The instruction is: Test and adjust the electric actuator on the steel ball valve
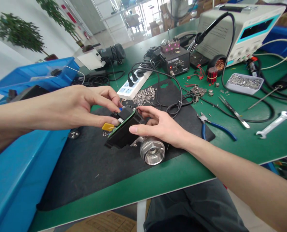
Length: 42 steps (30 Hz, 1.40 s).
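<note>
A motorized ball valve lies tilted on the black mat, its black actuator housing (124,135) open on the side facing left. A green circuit board (114,129) sits along that side, with a yellow component (108,127) and black blocks on it. Below and to the right is the threaded steel valve body (153,150). My left hand (92,104) pinches the circuit board's parts between thumb and index finger; the exact contact is partly hidden. My right hand (159,125) grips the housing from the right, fingers behind and thumb in front.
Small metal rings (144,96) are heaped behind the valve, near a white power strip (133,85). Blue-handled cutters (216,126), tweezers (234,111) and a wrench (275,125) lie on the right. Behind stand a soldering station (174,61) and a power supply (237,35). Blue bins (20,167) line the left.
</note>
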{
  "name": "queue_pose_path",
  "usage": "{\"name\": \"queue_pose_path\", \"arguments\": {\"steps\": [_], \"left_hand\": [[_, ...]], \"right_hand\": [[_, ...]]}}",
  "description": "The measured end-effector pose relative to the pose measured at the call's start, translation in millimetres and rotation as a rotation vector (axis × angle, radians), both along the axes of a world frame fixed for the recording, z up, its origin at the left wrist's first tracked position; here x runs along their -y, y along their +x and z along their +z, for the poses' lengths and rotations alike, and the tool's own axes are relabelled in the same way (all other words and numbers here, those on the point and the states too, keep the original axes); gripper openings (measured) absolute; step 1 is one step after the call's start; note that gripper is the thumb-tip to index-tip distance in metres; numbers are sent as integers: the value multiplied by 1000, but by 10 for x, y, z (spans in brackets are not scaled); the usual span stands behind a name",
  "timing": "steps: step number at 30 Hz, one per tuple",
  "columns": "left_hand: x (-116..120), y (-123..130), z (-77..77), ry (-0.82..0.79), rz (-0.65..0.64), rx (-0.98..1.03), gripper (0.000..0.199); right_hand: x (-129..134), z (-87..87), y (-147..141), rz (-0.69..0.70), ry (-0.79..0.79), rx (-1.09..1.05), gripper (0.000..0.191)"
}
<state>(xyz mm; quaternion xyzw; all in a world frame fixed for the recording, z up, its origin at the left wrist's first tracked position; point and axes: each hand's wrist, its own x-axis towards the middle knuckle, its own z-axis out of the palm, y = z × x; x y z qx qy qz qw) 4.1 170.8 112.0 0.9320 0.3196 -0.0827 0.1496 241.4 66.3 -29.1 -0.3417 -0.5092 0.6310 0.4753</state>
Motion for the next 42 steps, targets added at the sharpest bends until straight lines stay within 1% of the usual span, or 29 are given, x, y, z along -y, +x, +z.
{"name": "queue_pose_path", "arguments": {"steps": [4, 6, 9, 13, 19, 23, 26, 29, 32, 35, 37, 38, 40, 41, 42], "left_hand": [[15, 0, 12, 11, -16, 11, 45], [17, -3, 10, 10, -14, 16, 45], [12, -10, -4, -2, -1, 10, 43], [11, -11, -19, -17, 19, 19, 43], [29, 9, -15, -32, 37, 35, 44], [48, 18, 10, -33, 35, 6, 47], [85, 26, 26, -19, 83, -3, 51], [142, 63, 23, -52, 179, 71, 54], [208, 118, 26, -95, 248, 146, 53], [328, 157, 95, -96, 227, 200, 38], [439, 162, 176, -150, 236, 201, 28], [491, 153, 219, -190, 241, 243, 28], [566, 101, 303, -283, 265, 340, 29], [585, 54, 346, -305, 303, 410, 29], [593, -8, 394, -267, 338, 438, 28]], "right_hand": [[-4, 2, -10, 18, -12, -18, 81], [-5, 2, -15, 24, -6, -29, 78], [-1, 5, -16, 23, -1, -28, 74], [5, 10, -16, 30, 2, -26, 73], [-5, 1, -22, 13, -7, -1, 80], [9, -1, -10, 26, 12, -18, 80], [29, 1, 3, 41, 30, -37, 76], [28, 2, 18, 22, 20, -49, 71], [15, 23, 23, 13, -26, -66, 76], [66, 80, -8, 27, -67, -79, 87], [134, 88, -48, 30, -80, -71, 88], [160, 68, -70, 19, -79, -59, 85], [168, -15, -110, -46, -65, -69, 80], [150, -66, -126, -76, -60, -75, 77], [124, -112, -136, -75, -68, -63, 75]]}}
